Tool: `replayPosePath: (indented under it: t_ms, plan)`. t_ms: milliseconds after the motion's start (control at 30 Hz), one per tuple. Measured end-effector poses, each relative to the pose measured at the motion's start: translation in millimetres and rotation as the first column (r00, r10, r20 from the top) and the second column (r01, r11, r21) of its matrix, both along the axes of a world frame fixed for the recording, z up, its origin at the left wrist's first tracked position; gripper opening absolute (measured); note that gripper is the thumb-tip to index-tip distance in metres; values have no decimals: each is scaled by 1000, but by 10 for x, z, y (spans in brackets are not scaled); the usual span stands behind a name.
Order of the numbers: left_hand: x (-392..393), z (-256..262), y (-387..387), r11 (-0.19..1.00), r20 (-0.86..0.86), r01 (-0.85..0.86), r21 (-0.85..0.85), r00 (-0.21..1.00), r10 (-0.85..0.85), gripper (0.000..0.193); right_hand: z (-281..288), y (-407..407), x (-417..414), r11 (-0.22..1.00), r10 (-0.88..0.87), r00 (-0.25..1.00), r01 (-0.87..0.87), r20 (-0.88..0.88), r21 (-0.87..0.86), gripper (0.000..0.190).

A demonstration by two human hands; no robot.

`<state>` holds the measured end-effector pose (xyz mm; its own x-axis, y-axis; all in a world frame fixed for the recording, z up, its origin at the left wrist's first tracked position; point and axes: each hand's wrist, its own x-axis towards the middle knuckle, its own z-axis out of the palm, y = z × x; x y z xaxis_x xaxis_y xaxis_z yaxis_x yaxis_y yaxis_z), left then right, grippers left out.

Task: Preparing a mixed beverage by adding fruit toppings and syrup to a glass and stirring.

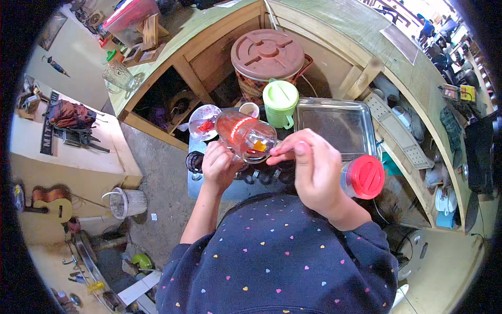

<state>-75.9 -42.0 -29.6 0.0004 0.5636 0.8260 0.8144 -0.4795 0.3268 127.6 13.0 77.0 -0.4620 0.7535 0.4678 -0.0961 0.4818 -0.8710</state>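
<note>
In front of me a clear glass mug [247, 133] with red lettering is tilted, with its base towards me or sideways; which end faces me I cannot tell. My left hand [219, 164] is closed on its near left side, probably at the handle, which the fingers hide. My right hand [313, 168] is at the mug's right edge, its fingertips bent together; whether they pinch something is unclear. A small orange piece [259, 146] shows at the glass. Close behind are a green lidded pitcher [280, 103], a small cup [250, 109] and a plate [199, 127] with red bits.
A rectangular glass dish [335, 125] lies to the right, near a red-lidded container [367, 177]. A large bucket with a brown lid [268, 55] stands behind. Wooden-framed counters curve around, bearing a glass mug [119, 75] at left. A white pail [128, 202] stands on the floor.
</note>
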Motion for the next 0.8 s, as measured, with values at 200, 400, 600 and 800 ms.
replayPosePath:
  t_ms: [200,400,600,800]
  plan:
    - [-33,-10,-1,1000,17,-11,14,1000,11,34,-52,78,-55,999,-15,993,11,-113,-31,19]
    - [4,13,16,1000,45,1,20,999,-2,34,-237,114,-221,995,-5,1000,4,12,100,18]
    - [-74,-21,-15,999,22,-29,36,999,28,32,83,-13,23,1000,20,998,-19,-57,5,15]
    - [-41,-56,-5,1000,47,-22,14,999,21,33,-126,106,-82,1000,-10,993,9,-121,-8,17]
